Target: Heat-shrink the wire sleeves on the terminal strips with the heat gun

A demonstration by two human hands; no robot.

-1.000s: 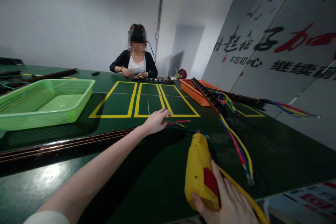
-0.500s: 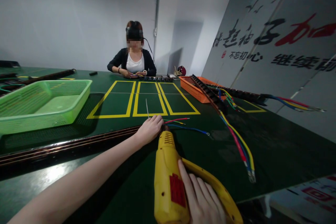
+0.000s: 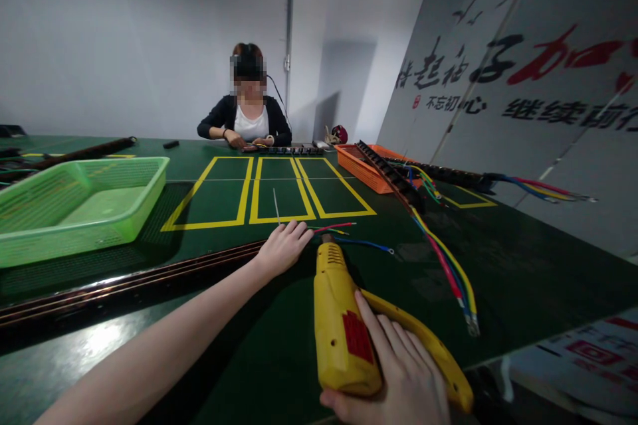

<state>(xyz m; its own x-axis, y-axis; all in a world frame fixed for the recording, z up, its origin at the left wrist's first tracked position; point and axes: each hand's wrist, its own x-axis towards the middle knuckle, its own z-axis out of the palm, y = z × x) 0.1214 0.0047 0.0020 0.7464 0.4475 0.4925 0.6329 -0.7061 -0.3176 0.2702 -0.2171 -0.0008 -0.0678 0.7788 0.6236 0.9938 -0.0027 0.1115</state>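
**Yellow heat gun (image 3: 331, 325) right up beside the loose wires (image 3: 366, 245)!**

And there it is, front and centre over the near side of the table (image 3: 498, 246): a stout, rounded yellow body, slotted vents near the snout, red patch on its flank, looped handle at the side. The right grip (image 3: 403, 365) is wrapped around it, thumb low at the rear, fingers along the right flank. The dark nozzle (image 3: 326, 238) sits just beside the wires; touching or not, I cannot tell. The left grip (image 3: 284, 249) lies over the wire end of the dark strip (image 3: 134, 285), and whether it pinches anything is hidden.

Plenty of room ahead, open green surface with yellow outlines (image 3: 247, 191)! The green basket (image 3: 114, 226) bounds the left, the orange basket (image 3: 369, 172) the far right, and the table's edge slants through lower right.

Textures: perforated plastic baskets; a long, glossy strip with coppery lines; slim wires, the blue one ending in a ring.
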